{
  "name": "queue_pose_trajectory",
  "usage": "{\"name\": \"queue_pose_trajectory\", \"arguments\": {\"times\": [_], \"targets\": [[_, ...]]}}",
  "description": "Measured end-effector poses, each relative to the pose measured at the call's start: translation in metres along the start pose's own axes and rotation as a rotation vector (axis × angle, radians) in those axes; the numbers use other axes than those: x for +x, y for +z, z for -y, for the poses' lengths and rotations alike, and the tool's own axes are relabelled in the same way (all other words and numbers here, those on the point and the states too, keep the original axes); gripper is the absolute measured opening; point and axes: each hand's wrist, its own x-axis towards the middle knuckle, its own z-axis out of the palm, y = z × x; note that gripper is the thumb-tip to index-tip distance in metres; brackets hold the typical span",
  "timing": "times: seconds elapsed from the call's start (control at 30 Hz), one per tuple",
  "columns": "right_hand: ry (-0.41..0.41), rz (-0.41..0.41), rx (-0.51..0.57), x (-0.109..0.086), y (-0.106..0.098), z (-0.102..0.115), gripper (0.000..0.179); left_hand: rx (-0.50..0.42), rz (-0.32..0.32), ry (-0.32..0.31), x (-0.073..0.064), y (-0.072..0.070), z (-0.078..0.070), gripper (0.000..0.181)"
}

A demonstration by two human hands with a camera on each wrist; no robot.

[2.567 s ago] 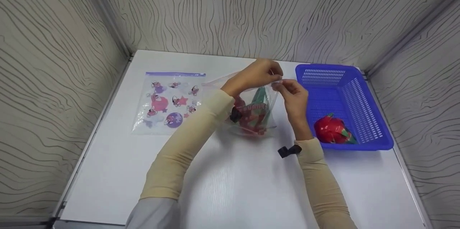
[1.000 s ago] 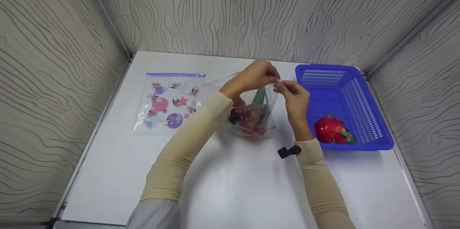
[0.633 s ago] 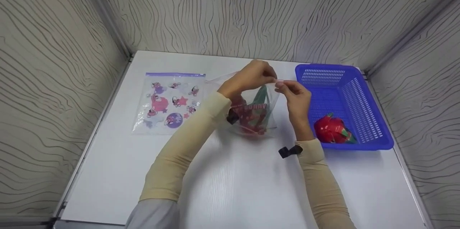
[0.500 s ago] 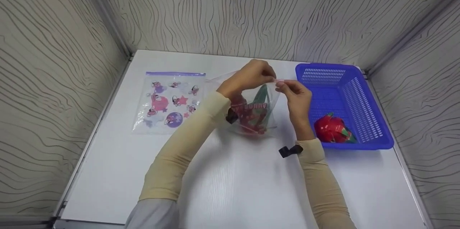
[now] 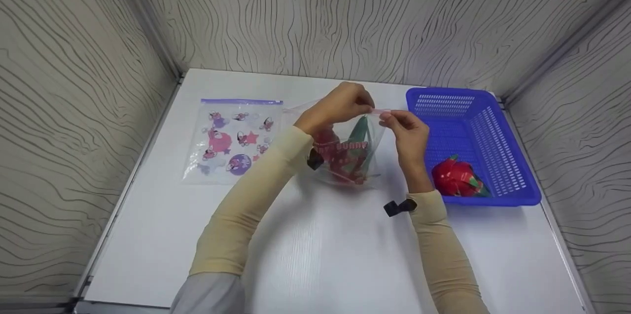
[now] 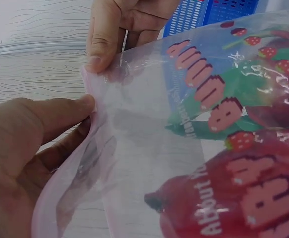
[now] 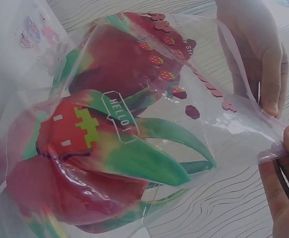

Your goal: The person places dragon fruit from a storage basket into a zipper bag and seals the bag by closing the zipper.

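A clear zip bag (image 5: 340,156) with a pink closure stands mid-table, printed with bunny lettering and strawberries. Inside it are two red dragon fruits (image 7: 85,193) with green leaf tips. My left hand (image 5: 340,104) pinches the pink zip edge (image 6: 88,84) between thumb and fingers. Close by on the right, my right hand (image 5: 410,139) pinches the corner end of that same edge. Between the two hands the strip runs straight and together. On the other side of my left hand, the left wrist view shows the bag's two lips parted.
Flat on the table at the left lies another clear zip bag (image 5: 236,141) with a purple closure and pink cartoon prints. A blue perforated basket (image 5: 530,199) stands at the right, with one dragon fruit (image 5: 453,177) in its near left corner. Wood-patterned panels (image 5: 315,18) enclose the table.
My left hand has slid a little to the left along the zip edge, so more pink strip shows between the hands. My right hand keeps its pinch, shifted very slightly right.
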Motion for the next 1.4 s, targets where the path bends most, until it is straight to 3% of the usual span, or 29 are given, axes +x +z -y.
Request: {"name": "queue_pose_trajectory", "arguments": {"times": [0.5, 0.93, 1.17, 1.4], "targets": [[0.009, -0.013, -0.015, 0.0, -0.002, 0.001, 0.012, -0.008, 0.044, -0.116, -0.006, -0.005, 0.004, 0.021], [-0.006, -0.02, 0.034, 0.001, -0.005, -0.001, 0.009, 0.04, 0.028, -0.085, -0.014, -0.008, 0.01, 0.019], [-0.006, -0.02, 0.005, 0.0, -0.007, -0.001, 0.014, 0.036, 0.059, -0.148, -0.015, -0.009, 0.013, 0.021], [0.007, -0.03, -0.02, 0.0, -0.009, 0.0, 0.013, 0.078, 0.064, -0.138, -0.016, -0.01, 0.017, 0.02]]}}
